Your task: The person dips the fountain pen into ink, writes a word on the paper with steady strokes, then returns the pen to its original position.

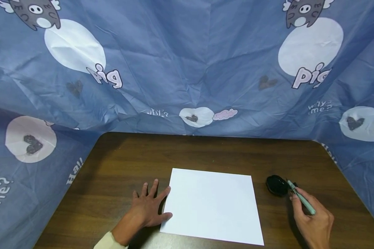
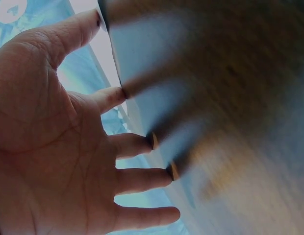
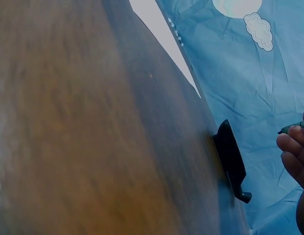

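Observation:
A blank white sheet of paper (image 1: 212,207) lies on the table in the head view. My left hand (image 1: 148,209) is spread flat at its left side, with thumb tip and index fingertip at the paper's edge. The left wrist view has the palm of this left hand (image 2: 59,137) and its straight fingers. My right hand (image 1: 314,214) pinches a light green pen (image 1: 305,202), its dark tip pointing toward a round black dish-like object (image 1: 276,185). From the right wrist camera, that black object (image 3: 230,156) has a small stub at one end; only the fingers (image 3: 291,149) and pen tip (image 3: 291,128) show.
The brown wooden table (image 1: 205,152) has rounded far corners. Behind and along both sides hangs a blue cloth (image 1: 187,69) printed with pigs, hearts and lettering. The black object stands to the right of the paper, with bare wood between them.

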`<state>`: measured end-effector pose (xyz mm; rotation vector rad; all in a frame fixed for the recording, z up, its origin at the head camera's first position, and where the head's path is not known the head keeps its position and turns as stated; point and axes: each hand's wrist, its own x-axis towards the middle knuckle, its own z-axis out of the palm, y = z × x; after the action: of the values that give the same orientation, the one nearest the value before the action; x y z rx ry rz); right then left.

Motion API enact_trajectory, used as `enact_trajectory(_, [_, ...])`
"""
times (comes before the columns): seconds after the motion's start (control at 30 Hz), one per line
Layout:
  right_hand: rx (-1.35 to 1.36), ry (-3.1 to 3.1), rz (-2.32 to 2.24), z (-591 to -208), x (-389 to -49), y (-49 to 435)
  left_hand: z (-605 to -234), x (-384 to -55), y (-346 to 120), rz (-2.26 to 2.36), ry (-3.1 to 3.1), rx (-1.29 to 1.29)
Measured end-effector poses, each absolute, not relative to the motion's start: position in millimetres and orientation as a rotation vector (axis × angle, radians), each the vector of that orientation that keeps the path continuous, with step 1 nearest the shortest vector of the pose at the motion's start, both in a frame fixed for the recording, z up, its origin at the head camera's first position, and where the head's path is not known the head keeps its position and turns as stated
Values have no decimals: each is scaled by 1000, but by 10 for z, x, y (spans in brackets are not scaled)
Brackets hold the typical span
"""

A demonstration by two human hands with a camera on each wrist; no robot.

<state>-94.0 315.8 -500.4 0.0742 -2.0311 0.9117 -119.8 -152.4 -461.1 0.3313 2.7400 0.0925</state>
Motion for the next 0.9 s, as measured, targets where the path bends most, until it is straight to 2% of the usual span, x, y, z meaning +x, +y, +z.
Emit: enact_trajectory(0.9, [-92,-2069,941,-4953,-914,3139,-4629,-1214,-1526,103,2721,328])
